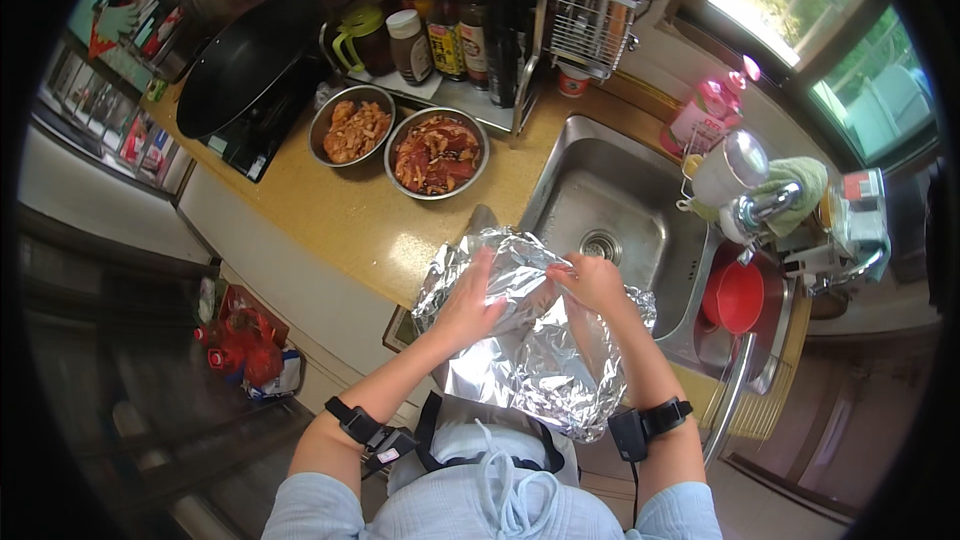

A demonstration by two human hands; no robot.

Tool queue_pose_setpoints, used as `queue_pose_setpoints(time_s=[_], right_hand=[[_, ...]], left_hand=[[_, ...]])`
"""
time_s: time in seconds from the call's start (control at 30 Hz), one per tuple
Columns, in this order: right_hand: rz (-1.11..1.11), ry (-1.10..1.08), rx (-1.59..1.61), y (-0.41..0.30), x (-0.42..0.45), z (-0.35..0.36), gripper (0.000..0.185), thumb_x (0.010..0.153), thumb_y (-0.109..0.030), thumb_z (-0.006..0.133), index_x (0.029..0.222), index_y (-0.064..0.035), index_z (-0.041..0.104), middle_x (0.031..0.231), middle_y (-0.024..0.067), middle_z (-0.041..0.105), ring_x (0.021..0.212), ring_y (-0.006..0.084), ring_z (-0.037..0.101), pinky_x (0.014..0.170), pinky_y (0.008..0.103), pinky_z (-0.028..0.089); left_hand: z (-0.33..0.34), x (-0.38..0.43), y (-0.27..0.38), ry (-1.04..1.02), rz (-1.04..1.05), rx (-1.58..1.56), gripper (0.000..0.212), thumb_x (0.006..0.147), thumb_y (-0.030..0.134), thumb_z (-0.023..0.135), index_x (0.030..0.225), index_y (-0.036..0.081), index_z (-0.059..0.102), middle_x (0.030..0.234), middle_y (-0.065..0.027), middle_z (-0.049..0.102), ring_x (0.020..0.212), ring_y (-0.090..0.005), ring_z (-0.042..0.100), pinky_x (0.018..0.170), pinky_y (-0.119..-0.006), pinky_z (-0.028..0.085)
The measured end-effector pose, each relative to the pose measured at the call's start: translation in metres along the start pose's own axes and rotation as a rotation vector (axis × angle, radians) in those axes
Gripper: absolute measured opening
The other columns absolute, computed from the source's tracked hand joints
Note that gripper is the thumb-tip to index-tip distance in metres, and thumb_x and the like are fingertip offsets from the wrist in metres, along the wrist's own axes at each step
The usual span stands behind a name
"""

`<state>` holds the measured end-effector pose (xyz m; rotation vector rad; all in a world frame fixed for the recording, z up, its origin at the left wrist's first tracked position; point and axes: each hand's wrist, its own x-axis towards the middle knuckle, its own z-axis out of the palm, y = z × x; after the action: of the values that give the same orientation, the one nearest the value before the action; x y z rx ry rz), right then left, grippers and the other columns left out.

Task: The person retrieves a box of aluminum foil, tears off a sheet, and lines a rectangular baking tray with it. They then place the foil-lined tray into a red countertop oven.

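A large crumpled sheet of aluminium foil (555,367) lies across the front edge of the counter, in front of my body. Its near part hangs over the edge, and whatever it covers is hidden. My left hand (471,304) rests flat on the foil's left side, thumb spread from the fingers. At the sheet's far right, my right hand (596,283) pinches the gathered edge beside the sink. Beyond the foil stand two metal bowls: one holds dark red marinated meat (437,154), the other paler seasoned meat pieces (358,127).
A steel sink (581,187) adjoins the foil on the right; its smaller basin holds a red bowl (733,296). A black wok (244,71) sits on the stove at far left. Sauce bottles (448,30) line a rack behind the bowls. A pink pump bottle (705,112) stands behind the sink.
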<state>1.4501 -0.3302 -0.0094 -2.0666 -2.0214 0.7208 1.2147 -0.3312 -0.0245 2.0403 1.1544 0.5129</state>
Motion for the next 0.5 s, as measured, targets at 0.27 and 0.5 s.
queue_pose_setpoints(time_s=[0.27,0.5], right_hand=[[0.069,-0.028,0.004,-0.002,0.002,0.000,0.051,0.080,-0.050,0.055,0.070,-0.0008,0.064,0.067,0.0201,0.060,0.069,0.0357,0.060,0.065,0.0438,0.046],[0.123,0.043,0.160,-0.005,-0.009,-0.027,0.052,0.081,-0.051,0.055,0.070,-0.0013,0.065,0.063,0.0191,0.059,0.066,0.0355,0.060,0.062,0.0429,0.045]], left_hand=[[-0.004,0.005,-0.009,-0.134,-0.121,-0.482,0.074,0.082,0.014,0.057,0.140,0.002,0.013,0.143,-0.0193,0.022,0.133,-0.0276,0.023,0.107,-0.034,0.022],[-0.033,0.014,0.010,-0.309,-0.270,-0.954,0.074,0.079,0.014,0.060,0.139,0.002,0.019,0.135,-0.0144,0.035,0.123,-0.0218,0.037,0.102,-0.032,0.030]])
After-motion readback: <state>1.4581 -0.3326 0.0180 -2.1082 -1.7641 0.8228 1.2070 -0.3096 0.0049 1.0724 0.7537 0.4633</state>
